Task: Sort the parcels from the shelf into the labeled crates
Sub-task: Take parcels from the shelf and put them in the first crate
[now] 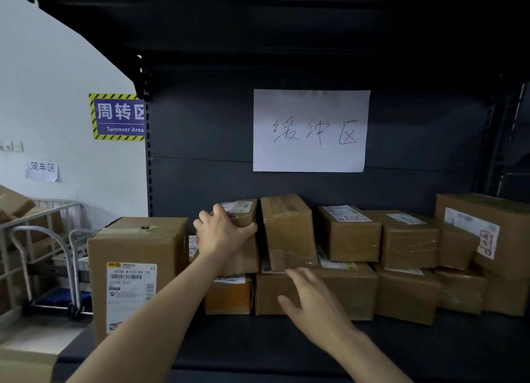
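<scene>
Several brown cardboard parcels stand stacked on a dark shelf [258,345]. My left hand [220,230] lies over the front top corner of an upper parcel [243,253] with a white label, fingers wrapped on its edge. Right of it stands a tall taped parcel [288,230]. My right hand [309,299] hovers open, fingers spread, in front of the wide lower parcel [352,291]; whether it touches the box is unclear. A large box [134,268] with a shipping label stands at the shelf's left end. No crate is in view.
A white handwritten paper sign [309,130] hangs on the shelf's back panel. More parcels [407,239] fill the right side. Left of the shelf are a metal cage cart [43,239] with boxes, a "Turnover Area" wall sign [119,117] and a folded hand trolley [54,268].
</scene>
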`<state>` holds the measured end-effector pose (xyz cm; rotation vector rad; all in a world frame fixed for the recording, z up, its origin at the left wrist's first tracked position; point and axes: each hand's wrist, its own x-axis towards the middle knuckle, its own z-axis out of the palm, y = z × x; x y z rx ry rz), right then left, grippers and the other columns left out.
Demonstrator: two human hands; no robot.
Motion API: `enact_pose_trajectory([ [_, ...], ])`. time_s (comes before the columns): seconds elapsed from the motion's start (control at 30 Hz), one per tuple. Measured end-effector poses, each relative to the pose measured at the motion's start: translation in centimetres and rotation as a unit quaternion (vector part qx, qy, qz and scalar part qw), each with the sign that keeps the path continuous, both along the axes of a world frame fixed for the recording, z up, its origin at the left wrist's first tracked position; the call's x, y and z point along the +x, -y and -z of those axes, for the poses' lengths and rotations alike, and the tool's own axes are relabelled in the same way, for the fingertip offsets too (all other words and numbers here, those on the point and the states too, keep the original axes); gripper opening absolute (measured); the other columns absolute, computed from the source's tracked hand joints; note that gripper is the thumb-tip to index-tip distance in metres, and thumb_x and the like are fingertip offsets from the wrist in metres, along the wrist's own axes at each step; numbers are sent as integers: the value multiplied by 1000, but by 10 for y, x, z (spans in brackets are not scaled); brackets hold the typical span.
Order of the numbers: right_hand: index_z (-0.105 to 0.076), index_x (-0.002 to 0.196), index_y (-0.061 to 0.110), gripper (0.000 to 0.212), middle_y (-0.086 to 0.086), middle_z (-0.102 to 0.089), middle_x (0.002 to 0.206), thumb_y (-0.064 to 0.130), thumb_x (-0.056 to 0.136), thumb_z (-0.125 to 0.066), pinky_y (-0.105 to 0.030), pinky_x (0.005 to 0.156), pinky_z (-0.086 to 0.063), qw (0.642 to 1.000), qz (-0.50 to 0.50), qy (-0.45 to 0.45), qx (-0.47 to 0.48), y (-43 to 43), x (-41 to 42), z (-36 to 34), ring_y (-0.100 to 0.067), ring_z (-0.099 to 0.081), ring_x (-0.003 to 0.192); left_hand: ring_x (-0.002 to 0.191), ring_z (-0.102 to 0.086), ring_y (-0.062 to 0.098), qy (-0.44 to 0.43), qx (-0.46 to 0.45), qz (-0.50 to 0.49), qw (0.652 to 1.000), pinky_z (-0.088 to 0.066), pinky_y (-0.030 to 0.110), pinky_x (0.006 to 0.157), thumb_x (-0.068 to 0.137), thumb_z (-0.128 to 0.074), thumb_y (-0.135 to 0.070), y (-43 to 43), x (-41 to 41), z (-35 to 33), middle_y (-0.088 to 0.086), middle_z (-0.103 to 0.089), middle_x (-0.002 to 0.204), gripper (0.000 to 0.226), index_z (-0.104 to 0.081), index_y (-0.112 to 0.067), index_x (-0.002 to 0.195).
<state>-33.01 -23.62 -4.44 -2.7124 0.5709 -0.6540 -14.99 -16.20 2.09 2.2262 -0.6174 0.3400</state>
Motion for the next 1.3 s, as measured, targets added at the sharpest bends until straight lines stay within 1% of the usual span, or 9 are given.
enact_pose_trajectory([
  [0.33, -36, 140, 22, 56, 7, -43, 139, 48, 91, -47, -21, 99, -32, 982, -46, 99, 156, -23, 21, -15, -10, -38, 130, 133, -19, 30, 79, -39, 71, 994, -27, 41, 108, 66, -68, -57, -65, -49, 37, 12, -22, 144, 88, -31, -15, 133],
  [0.5, -52, 125, 28, 34, 12, -58, 120, 42, 95, -42, -16, 89, -40, 945, -87, 162, 270, -38, 26, -22, -1, -52, 111, 125, -42, 12, -66, -211, 175, 959, -41, 37, 104, 82, -60, -47, -87, -55, 54, -2, -44, 138, 69, -32, -23, 139],
  [0.6, -50, 129, 25, 36, 14, -55, 117, 39, 96, -41, -10, 83, -37, 947, -82, 154, 268, -42, 24, -17, 2, -49, 106, 100, -55, -3, -181, -256, 206, 927, -45, 15, 84, 93, -47, -38, -95, -53, 58, -6, -57, 126, 47, -42, -20, 136],
  [0.63, -49, 130, 25, 37, 14, -54, 118, 38, 96, -42, -10, 82, -36, 949, -84, 142, 269, -43, 23, -14, 2, -48, 107, 101, -55, -3, -200, -253, 211, 923, -46, 14, 85, 94, -46, -36, -97, -51, 62, -7, -58, 124, 45, -43, -20, 136],
  [0.7, -46, 132, 26, 38, 17, -52, 118, 37, 95, -46, -11, 83, -36, 950, -89, 111, 279, -45, 20, -6, 2, -47, 109, 120, -51, 10, -221, -232, 219, 922, -43, 31, 103, 94, -48, -33, -102, -49, 70, -1, -53, 134, 48, -41, -19, 140],
  [0.8, -41, 125, 35, 33, 28, -49, 106, 30, 93, -51, 2, 68, -37, 950, -87, 89, 286, -49, 14, 9, 16, -48, 94, 127, -46, 17, -208, -179, 232, 933, -39, 44, 108, 94, -51, -26, -112, -49, 83, 2, -49, 137, 53, -34, -19, 144],
  [0.97, -45, 129, 27, 41, 13, -54, 126, 26, 90, -58, -4, 82, -36, 961, -78, 85, 252, -57, 18, 38, 5, -47, 110, 125, -48, 16, -169, -137, 237, 947, -44, 39, 104, 91, -54, -8, -126, -49, 102, 2, -50, 135, 58, -31, -19, 144],
  [1.17, -41, 134, 20, 50, 5, -50, 133, 17, 88, -60, -13, 96, -34, 969, -53, 95, 222, -62, 28, 63, -3, -45, 119, 119, -52, 12, -125, -101, 232, 959, -48, 31, 100, 88, -57, -2, -134, -42, 127, -3, -54, 132, 66, -31, -25, 144],
  [1.3, -38, 136, 18, 54, 3, -48, 135, 14, 87, -60, -17, 101, -34, 972, -37, 88, 214, -63, 33, 74, -8, -44, 124, 99, -59, 2, -127, -86, 230, 961, -48, 6, 77, 86, -57, 1, -135, -39, 142, -18, -57, 114, 70, -31, -31, 142],
])
